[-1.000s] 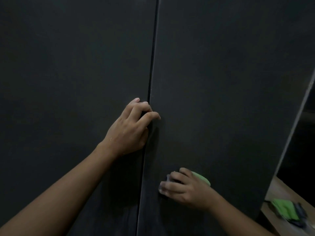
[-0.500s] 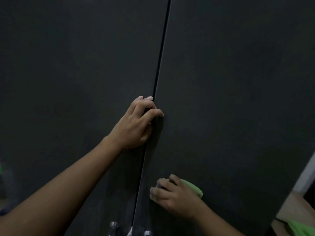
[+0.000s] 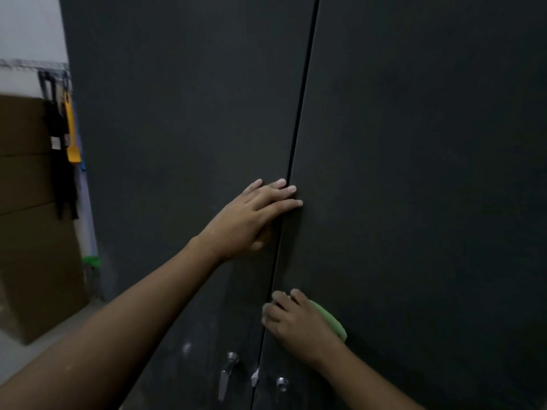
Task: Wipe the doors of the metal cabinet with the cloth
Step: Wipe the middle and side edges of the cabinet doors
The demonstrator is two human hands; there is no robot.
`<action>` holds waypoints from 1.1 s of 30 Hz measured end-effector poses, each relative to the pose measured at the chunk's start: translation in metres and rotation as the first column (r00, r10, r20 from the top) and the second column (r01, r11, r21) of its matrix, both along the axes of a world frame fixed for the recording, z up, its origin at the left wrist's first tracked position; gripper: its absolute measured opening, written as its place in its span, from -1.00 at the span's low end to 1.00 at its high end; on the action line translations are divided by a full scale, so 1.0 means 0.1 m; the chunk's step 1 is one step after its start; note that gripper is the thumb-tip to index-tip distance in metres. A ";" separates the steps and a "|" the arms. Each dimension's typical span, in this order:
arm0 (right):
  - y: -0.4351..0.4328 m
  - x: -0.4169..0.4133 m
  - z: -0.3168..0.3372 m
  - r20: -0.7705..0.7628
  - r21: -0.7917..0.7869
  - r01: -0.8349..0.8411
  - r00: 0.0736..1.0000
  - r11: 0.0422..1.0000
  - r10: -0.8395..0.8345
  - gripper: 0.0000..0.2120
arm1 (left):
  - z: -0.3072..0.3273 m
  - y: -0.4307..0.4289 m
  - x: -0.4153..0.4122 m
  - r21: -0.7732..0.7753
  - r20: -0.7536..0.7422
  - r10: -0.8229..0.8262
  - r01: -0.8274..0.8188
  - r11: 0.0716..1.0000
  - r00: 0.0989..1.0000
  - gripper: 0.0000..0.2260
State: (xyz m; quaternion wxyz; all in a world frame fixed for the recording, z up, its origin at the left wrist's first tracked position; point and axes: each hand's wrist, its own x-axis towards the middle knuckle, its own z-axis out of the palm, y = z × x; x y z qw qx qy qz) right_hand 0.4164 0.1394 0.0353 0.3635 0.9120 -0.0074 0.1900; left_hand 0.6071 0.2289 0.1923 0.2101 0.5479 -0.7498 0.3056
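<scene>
My left hand [image 3: 254, 214] lies flat across both doors [image 3: 183, 128], bracing; below it, my right hand [image 3: 296, 321] grips the cloth [image 3: 334, 322] against one. I judge mid-wipe; coverage unreadable.

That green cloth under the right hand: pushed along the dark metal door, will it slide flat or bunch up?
Probably floppy: the green cloth lies squashed flat beneath the right hand, so its free edge may fold. It looks light and should glide on the smooth dark metal door.

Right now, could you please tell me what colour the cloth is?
The cloth is light green, clearest in the head view, under the right hand.
</scene>
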 end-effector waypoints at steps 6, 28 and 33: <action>-0.01 -0.01 0.47 0.402 0.077 -0.017 0.915 0.997 -0.016 -0.74 | -0.01 0.10 -0.03 0.072 0.029 0.092 -0.094 0.993 0.995 -0.17; -0.48 -0.98 3.42 0.930 0.076 -0.013 0.362 0.997 -0.066 -0.60 | 1.17 -0.01 -0.28 -0.133 0.024 0.142 -0.137 0.982 0.990 -0.30; -0.25 -0.50 3.56 0.765 0.118 0.073 0.629 0.990 -0.138 -0.43 | 1.35 -0.21 -0.11 -0.199 -0.018 0.066 -0.068 0.978 0.998 -0.36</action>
